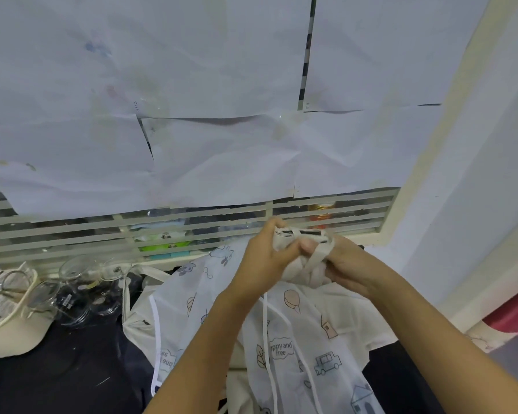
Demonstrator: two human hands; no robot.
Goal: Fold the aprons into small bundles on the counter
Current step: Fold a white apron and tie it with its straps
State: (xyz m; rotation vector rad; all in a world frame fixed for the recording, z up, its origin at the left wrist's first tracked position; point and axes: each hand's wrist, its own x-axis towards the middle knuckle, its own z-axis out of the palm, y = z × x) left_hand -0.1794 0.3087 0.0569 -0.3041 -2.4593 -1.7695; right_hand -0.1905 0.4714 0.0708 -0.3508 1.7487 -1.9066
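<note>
Both hands are up off the work surface as I see it from the head view: my left hand [266, 258] curls round the near side of a small cream cloth bundle [293, 271], and my right hand [349, 267] grips its other side, fingers hooked into a flat cream strap [317, 258] that crosses the roll. I judge this apron nearly done, with the strap being wound or tucked to hold it shut, though I cannot tell whether the end is secured. The bundle is held in the air, not yet set down on the dark counter [72, 383]. Below it a thin white apron printed with balloons, cars and houses [296, 339] lies spread and unfolded, with a plain cream apron [359, 318] rumpled beneath it, so at least two remain. A thin white cord [265, 324] hangs below my left wrist; whose it is I cannot say.
</note>
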